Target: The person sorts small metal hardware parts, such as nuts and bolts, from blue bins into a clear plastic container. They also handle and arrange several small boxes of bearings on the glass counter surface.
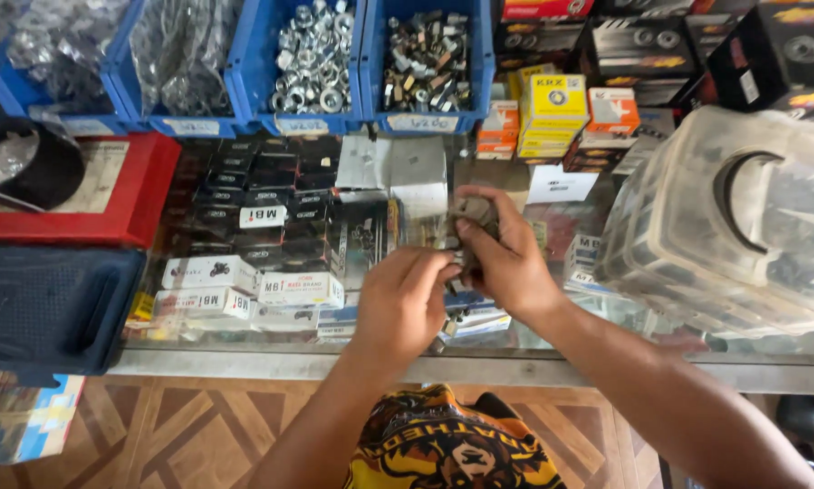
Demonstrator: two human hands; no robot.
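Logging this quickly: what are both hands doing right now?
Left hand: closed, pinching the small metal part.
Right hand: closed around the same part.

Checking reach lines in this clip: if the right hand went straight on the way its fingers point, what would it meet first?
The right hand points up-left, over the glass counter. First in line looks like the pale flat boxes, then the blue bin of bolts; depth is unclear.
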